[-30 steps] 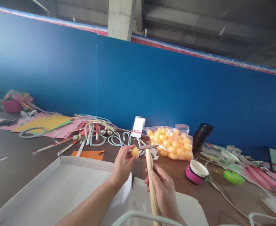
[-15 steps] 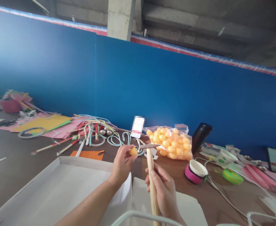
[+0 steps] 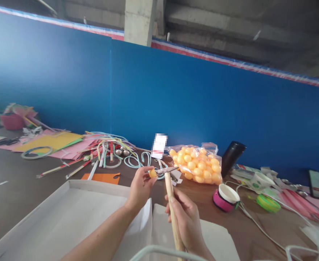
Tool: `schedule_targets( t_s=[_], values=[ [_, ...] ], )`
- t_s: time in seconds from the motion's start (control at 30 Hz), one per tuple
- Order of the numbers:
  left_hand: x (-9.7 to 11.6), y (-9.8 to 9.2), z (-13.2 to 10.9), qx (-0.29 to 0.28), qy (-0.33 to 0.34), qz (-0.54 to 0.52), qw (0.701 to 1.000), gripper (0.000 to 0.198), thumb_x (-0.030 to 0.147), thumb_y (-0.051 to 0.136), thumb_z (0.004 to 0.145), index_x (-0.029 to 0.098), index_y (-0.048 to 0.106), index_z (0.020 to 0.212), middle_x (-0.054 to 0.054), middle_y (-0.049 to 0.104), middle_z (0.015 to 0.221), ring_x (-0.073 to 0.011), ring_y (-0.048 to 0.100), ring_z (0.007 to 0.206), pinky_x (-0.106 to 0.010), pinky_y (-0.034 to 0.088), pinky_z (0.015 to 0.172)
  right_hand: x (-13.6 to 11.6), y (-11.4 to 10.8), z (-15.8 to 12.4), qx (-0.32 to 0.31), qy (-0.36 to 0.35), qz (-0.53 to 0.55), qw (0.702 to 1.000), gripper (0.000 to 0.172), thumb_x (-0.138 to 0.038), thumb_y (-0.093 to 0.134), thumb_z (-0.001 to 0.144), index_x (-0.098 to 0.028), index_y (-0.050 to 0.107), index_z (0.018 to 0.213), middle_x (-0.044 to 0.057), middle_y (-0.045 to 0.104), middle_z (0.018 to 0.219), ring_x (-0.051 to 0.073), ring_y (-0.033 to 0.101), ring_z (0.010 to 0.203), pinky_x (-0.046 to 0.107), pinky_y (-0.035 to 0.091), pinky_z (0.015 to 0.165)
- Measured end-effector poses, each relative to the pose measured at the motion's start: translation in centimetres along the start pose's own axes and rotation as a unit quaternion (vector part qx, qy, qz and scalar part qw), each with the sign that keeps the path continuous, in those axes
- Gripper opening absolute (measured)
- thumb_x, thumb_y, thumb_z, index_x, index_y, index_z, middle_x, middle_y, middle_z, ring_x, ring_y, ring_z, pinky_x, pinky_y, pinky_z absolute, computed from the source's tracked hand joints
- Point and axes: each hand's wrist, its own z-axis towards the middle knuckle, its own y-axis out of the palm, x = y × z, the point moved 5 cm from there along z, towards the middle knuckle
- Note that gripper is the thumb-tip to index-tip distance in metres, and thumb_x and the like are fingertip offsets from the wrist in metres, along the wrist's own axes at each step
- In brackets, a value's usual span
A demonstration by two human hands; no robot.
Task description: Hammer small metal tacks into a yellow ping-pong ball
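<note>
My left hand (image 3: 141, 186) pinches a small orange ball (image 3: 153, 173) between thumb and fingers, above the table's middle. My right hand (image 3: 185, 214) is wrapped round the light wooden handle of a hammer (image 3: 173, 217). The hammer's metal head (image 3: 166, 169) lies level, its left end at a small shiny piece beside the ball; whether they touch is hard to tell. Behind the hammer sits a clear bag of orange balls (image 3: 199, 165). A white tray (image 3: 67, 186) lies under my left forearm, and pale card (image 3: 216, 235) lies below my right hand.
A pink and white cup (image 3: 226, 198) and a leaning black cylinder (image 3: 232, 157) stand right of the bag. Coloured paper (image 3: 53, 141), tubes and metal balls (image 3: 122, 151) lie at the left. A phone (image 3: 316, 185), a green tape roll (image 3: 268, 203) and cables are at the right.
The hammer has shifted slightly left, bringing its head closer to the ball. My left hand has moved a little left with the ball.
</note>
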Motion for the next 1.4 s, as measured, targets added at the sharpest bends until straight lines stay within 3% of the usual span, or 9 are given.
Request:
schedule_targets(
  t_s=[0.17, 0.33, 0.5, 0.87, 1.07, 1.23, 1.4],
  values=[
    [-0.2, 0.3, 0.2, -0.046, -0.093, -0.168, 0.980, 0.033, 0.027, 0.066, 0.071, 0.019, 0.056, 0.101, -0.005, 0.059, 0.100, -0.0159, 0.059, 0.089, -0.035, 0.046, 0.085, 0.2, -0.7, 0.1, 0.013, -0.015, 0.030, 0.999, 0.032, -0.038, 0.055, 0.081, -0.018, 0.062, 0.106, 0.000, 0.058, 0.063, 0.010, 0.050, 0.050, 0.019, 0.044, 0.045],
    [-0.1, 0.5, 0.1, -0.060, -0.126, -0.261, 0.955, 0.030, 0.026, 0.066, 0.072, 0.018, 0.058, 0.099, -0.005, 0.060, 0.102, -0.0161, 0.059, 0.094, -0.034, 0.043, 0.090, -0.3, -0.2, -0.2, 0.011, -0.029, -0.001, 1.000, 0.036, -0.040, 0.056, 0.078, -0.018, 0.061, 0.107, 0.002, 0.060, 0.067, 0.013, 0.053, 0.054, 0.021, 0.046, 0.044],
    [0.0, 0.5, 0.1, -0.052, -0.135, -0.265, 0.953, 0.028, 0.025, 0.067, 0.071, 0.017, 0.058, 0.096, -0.003, 0.061, 0.095, -0.0131, 0.061, 0.086, -0.032, 0.045, 0.088, -0.5, 0.5, -0.4, 0.034, -0.039, -0.035, 0.998, 0.041, -0.042, 0.058, 0.076, -0.017, 0.061, 0.109, 0.006, 0.063, 0.079, 0.014, 0.054, 0.055, 0.021, 0.045, 0.040],
    [0.0, 0.4, 0.1, -0.030, -0.155, -0.281, 0.947, 0.024, 0.024, 0.066, 0.072, 0.017, 0.058, 0.093, -0.002, 0.062, 0.094, -0.0121, 0.062, 0.086, -0.027, 0.047, 0.085, -0.7, 0.7, -0.3, 0.034, -0.036, -0.027, 0.998, 0.042, -0.041, 0.058, 0.075, -0.015, 0.062, 0.109, 0.004, 0.060, 0.068, 0.014, 0.053, 0.053, 0.021, 0.044, 0.040],
    [-0.4, 0.5, 0.0, -0.057, -0.200, -0.317, 0.925, 0.022, 0.024, 0.064, 0.076, 0.015, 0.059, 0.095, -0.004, 0.066, 0.088, -0.0134, 0.065, 0.082, -0.025, 0.049, 0.084, -0.4, 0.4, -0.1, 0.029, -0.013, -0.013, 0.999, 0.041, -0.042, 0.059, 0.075, -0.015, 0.063, 0.105, 0.006, 0.062, 0.073, 0.014, 0.053, 0.053, 0.021, 0.045, 0.041],
    [-0.8, 0.4, 0.1, -0.063, -0.203, -0.349, 0.913, 0.017, 0.024, 0.062, 0.077, 0.014, 0.061, 0.090, -0.004, 0.067, 0.087, -0.0144, 0.064, 0.084, -0.026, 0.049, 0.086, -0.7, -0.1, 0.0, 0.009, -0.008, -0.020, 1.000, 0.038, -0.041, 0.058, 0.077, -0.016, 0.064, 0.104, 0.002, 0.060, 0.062, 0.013, 0.053, 0.049, 0.022, 0.045, 0.043],
    [-0.9, 0.5, -0.1, -0.072, -0.216, -0.350, 0.909, 0.015, 0.024, 0.060, 0.078, 0.014, 0.062, 0.088, -0.004, 0.067, 0.085, -0.0140, 0.065, 0.082, -0.026, 0.050, 0.084, -1.0, -0.2, -0.2, 0.034, -0.041, -0.016, 0.998, 0.037, -0.040, 0.057, 0.078, -0.016, 0.063, 0.105, 0.005, 0.063, 0.071, 0.013, 0.053, 0.050, 0.022, 0.046, 0.042]
  ],
)
